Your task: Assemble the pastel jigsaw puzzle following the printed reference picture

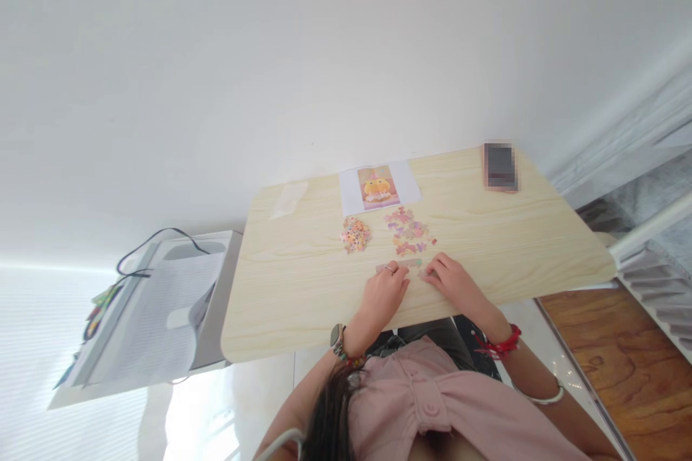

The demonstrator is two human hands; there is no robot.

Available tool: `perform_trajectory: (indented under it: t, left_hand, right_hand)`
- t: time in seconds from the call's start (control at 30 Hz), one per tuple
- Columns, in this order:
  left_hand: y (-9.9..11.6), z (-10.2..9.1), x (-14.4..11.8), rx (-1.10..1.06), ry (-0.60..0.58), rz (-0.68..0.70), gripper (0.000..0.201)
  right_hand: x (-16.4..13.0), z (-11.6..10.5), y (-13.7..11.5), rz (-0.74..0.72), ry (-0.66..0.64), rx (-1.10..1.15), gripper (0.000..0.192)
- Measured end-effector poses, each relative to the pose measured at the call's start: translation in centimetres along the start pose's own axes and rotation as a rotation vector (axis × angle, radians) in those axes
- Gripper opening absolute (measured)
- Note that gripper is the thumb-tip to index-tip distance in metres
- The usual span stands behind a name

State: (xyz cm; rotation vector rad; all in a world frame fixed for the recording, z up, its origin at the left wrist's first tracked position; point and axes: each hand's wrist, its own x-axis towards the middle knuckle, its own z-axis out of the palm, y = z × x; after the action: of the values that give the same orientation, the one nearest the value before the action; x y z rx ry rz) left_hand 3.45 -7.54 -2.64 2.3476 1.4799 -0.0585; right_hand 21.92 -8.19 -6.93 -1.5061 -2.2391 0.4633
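Pink sleeve and dark hair fill the bottom edge, closest to the lens. Both forearms run up from there onto the table point(303, 302).

Left hand point(385, 293): palm down, fingers curled, ring visible, fingertips resting at the left end of a short joined strip of pieces point(400, 266). Whether it pinches a piece, cannot tell; too small. Watch at that wrist.

Right hand point(453, 281): palm down, fingers loosely spread, tips touching the right end of the same strip. No clear grasp visible. Red band at that wrist.

Key relation: the strip lies crosswise between the two sets of fingertips, long axis left–right, parallel to the near table edge. Both hands about equally near it.

Outward: loose pile of puzzle pieces point(408, 232) just beyond the strip, slightly nearer the right hand. Second, tighter pile point(355, 235) lies forward-left, nearer the left hand. Beyond both, reference picture point(378, 187) on white sheet, at the far edge. Phone point(500, 167) far right corner, well apart. Clear bag point(290, 199) far left.
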Motion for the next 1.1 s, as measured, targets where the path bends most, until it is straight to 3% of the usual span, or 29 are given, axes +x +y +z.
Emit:
perform_trajectory:
  t: [0.4,0.57,0.77,0.9,1.0,1.1]
  left_hand:
    - [0.5,1.0,0.3,-0.040,-0.039,0.042,0.025]
    - [0.5,0.9,0.7,-0.093,0.008,0.041,0.022]
    - [-1.5,-0.9,1.7,-0.129,0.175,-0.071,0.022]
    - [-3.1,-1.7,1.8,-0.123,0.219,-0.162,0.023]
    - [-4.3,-1.6,1.4,-0.138,0.235,-0.200,0.022]
    - [-5.3,-1.1,0.6,-0.147,0.237,-0.224,0.021]
  right_hand:
    - [0.0,0.0,-0.8,-0.085,-0.059,0.082,0.006]
    - [0.6,-1.3,-0.3,-0.076,-0.073,0.184,0.012]
    - [4.6,-3.7,3.4,0.124,0.036,0.202,0.013]
    - [7.3,-4.1,6.1,0.287,-0.053,0.126,0.019]
    - [8.2,-4.0,6.7,0.316,-0.109,0.072,0.019]
    - [8.2,-3.8,5.9,0.264,-0.051,0.009,0.013]
